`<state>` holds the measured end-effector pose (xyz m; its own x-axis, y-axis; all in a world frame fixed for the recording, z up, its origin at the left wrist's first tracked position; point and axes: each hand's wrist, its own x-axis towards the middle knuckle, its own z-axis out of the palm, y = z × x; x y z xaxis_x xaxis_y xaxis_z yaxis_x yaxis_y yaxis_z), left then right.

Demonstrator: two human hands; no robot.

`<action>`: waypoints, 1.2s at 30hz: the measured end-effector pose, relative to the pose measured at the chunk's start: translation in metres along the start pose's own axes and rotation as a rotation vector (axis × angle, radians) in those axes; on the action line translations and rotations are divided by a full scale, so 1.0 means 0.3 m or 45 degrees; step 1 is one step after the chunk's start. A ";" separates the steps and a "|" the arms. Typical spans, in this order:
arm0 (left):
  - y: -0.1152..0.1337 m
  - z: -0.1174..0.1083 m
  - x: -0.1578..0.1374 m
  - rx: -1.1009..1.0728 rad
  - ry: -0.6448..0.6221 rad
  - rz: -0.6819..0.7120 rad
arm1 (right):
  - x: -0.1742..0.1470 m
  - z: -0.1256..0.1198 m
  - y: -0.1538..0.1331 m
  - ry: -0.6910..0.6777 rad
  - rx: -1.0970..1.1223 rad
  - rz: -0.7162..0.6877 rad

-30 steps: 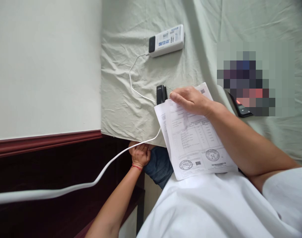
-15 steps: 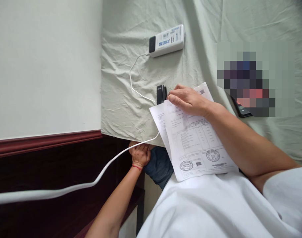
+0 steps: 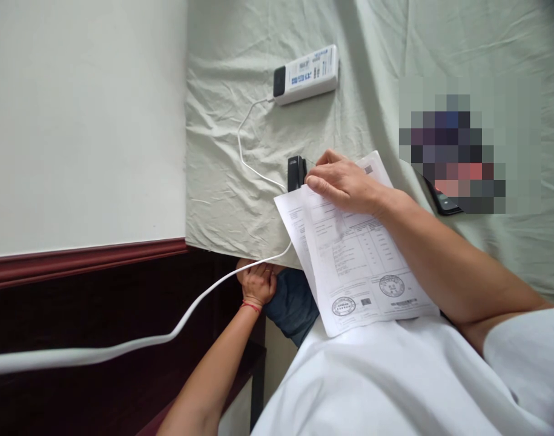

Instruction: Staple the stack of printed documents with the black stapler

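Observation:
My right hand [image 3: 342, 184] is closed on printed paper sheets [image 3: 361, 263], its thumb along the upper edge of the top one. That sheet carries a table, two round stamps and a barcode. Another sheet [image 3: 292, 209] sticks out from under it on the left. Just left of my right fingertips lies a narrow black object [image 3: 295, 172] with tiny pale lettering; its lower end is covered by paper. My left hand [image 3: 257, 283], with a red string at the wrist, rests with curled fingers on my knee below the table edge, and nothing shows in it.
A white power bank [image 3: 306, 74] with a dark end lies on the pale green cloth [image 3: 226, 54]. From it a white cable [image 3: 240, 142] runs toward the papers. A thicker-looking white cable [image 3: 190, 318] crosses at lower left. A phone [image 3: 447, 206], mostly pixelated, lies at right.
The top sheet has shifted slightly right and down over the other one, and the fingers of my right hand are a little more raised. My left hand has stayed still.

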<state>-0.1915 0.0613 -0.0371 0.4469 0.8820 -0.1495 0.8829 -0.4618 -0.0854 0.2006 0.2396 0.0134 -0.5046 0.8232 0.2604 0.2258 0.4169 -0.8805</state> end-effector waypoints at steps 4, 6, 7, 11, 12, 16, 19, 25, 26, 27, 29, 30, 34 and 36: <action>0.000 -0.001 0.000 0.005 -0.009 -0.008 | 0.001 0.002 0.000 0.023 -0.004 -0.012; 0.000 -0.002 0.000 -0.005 -0.019 -0.017 | 0.000 0.003 0.000 0.005 0.000 -0.001; 0.000 -0.002 0.000 -0.012 -0.024 -0.022 | -0.001 0.003 0.001 -0.005 0.000 0.005; 0.000 -0.001 -0.002 -0.017 -0.032 -0.040 | -0.002 0.006 0.002 -0.034 -0.010 0.023; 0.000 0.000 -0.003 -0.015 -0.029 -0.038 | -0.002 0.007 0.002 -0.038 -0.018 0.021; -0.002 0.002 -0.005 -0.004 -0.010 -0.004 | -0.001 0.005 0.001 0.005 -0.056 0.004; -0.002 0.001 -0.004 -0.007 -0.009 0.002 | 0.000 0.004 0.000 0.025 -0.072 0.011; 0.000 -0.001 -0.001 -0.008 -0.054 -0.038 | -0.002 0.008 -0.001 -0.020 -0.061 0.019; 0.000 -0.001 -0.001 -0.009 -0.056 -0.039 | -0.002 0.008 -0.001 -0.016 -0.058 0.010; -0.001 -0.001 -0.001 -0.013 -0.058 -0.040 | -0.001 0.008 -0.001 -0.012 -0.056 -0.003; -0.001 -0.001 -0.001 -0.028 -0.056 -0.042 | 0.000 0.006 -0.001 -0.008 -0.052 -0.027; -0.001 -0.001 -0.001 -0.034 -0.052 -0.042 | 0.001 0.005 -0.002 -0.009 -0.050 -0.032; -0.001 0.000 -0.002 -0.026 -0.018 -0.024 | 0.002 0.001 -0.007 0.020 -0.032 -0.023; -0.002 0.001 -0.002 -0.017 -0.007 -0.011 | 0.002 0.000 -0.008 0.031 -0.022 -0.021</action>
<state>-0.1923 0.0608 -0.0372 0.4382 0.8855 -0.1545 0.8886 -0.4527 -0.0740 0.1997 0.2391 0.0157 -0.4878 0.8252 0.2849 0.2321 0.4372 -0.8689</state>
